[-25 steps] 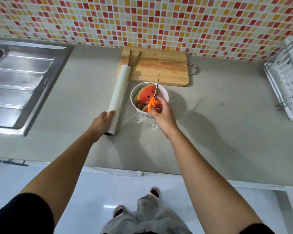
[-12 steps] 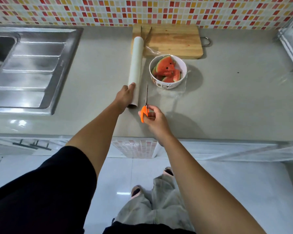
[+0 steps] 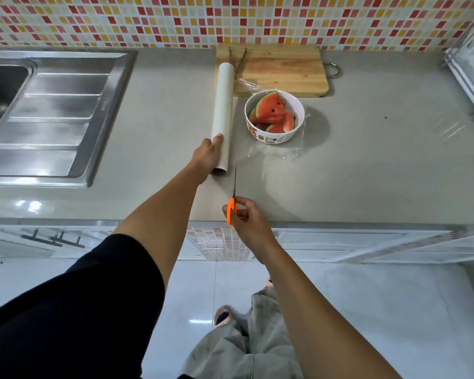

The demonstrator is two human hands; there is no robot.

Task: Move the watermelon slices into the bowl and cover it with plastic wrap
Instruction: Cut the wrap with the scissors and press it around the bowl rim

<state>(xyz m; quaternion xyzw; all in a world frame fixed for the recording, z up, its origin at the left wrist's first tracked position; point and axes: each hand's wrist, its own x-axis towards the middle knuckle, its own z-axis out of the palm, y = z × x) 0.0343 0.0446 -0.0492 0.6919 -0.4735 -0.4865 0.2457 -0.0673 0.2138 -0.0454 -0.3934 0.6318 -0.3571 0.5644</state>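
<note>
A white patterned bowl (image 3: 296, 129) on the grey counter holds several watermelon slices (image 3: 271, 110). Clear plastic wrap (image 3: 260, 154) lies loosely over and around the bowl, spreading onto the counter in front of it. Left of the bowl lies the white plastic wrap roll (image 3: 223, 105), pointing away from me. My left hand (image 3: 207, 155) grips the roll's near end. My right hand (image 3: 246, 221) holds orange-handled scissors (image 3: 233, 198) near the counter's front edge, blades pointing toward the roll's near end.
A wooden cutting board (image 3: 282, 69) lies behind the bowl against the mosaic tile wall, with tongs (image 3: 237, 60) on its left end. A steel sink and drainboard (image 3: 52, 116) fill the left. A white dish rack (image 3: 471, 64) stands far right.
My right hand drew the scissors back from over the bowl to the counter's front edge. The view tilted and pulled back. My left hand kept its grip on the roll.
</note>
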